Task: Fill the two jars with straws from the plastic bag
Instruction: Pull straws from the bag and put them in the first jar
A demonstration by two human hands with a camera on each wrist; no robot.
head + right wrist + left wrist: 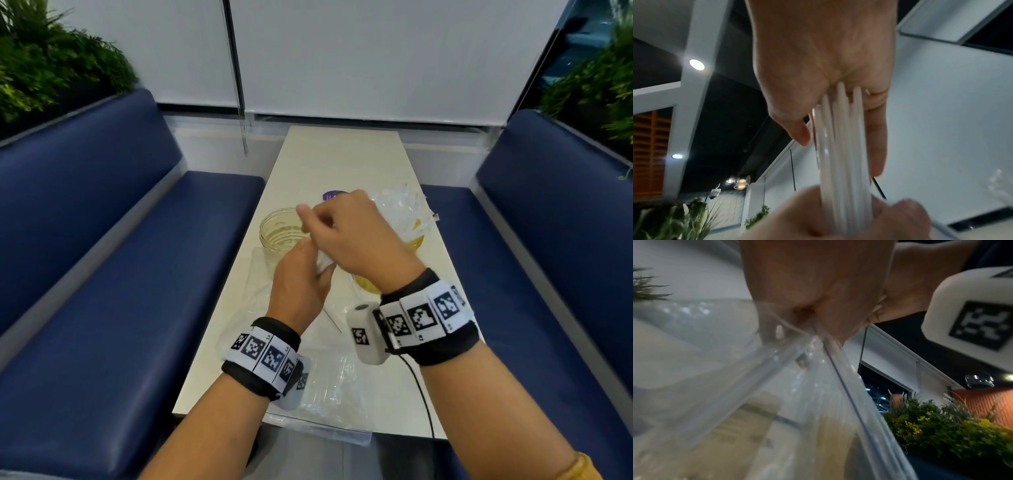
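We see a bundle of white straws [840, 146] in our right hand [356, 236], whose grip is curled around it above the counter [329, 161]. Our left hand [301, 284] pinches the clear plastic bag [777, 386]. An open jar [277, 229] stands just left; a purple lid [334, 196] carries unreadable writing.

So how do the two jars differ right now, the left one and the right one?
The left jar looks empty; the right jar already has clear-wrapped straws sticking out of its top. The left jar is in nearly full view, while the right jar is mostly hidden behind the right hand. Both are clear, yellowish, lidless and upright on the table.
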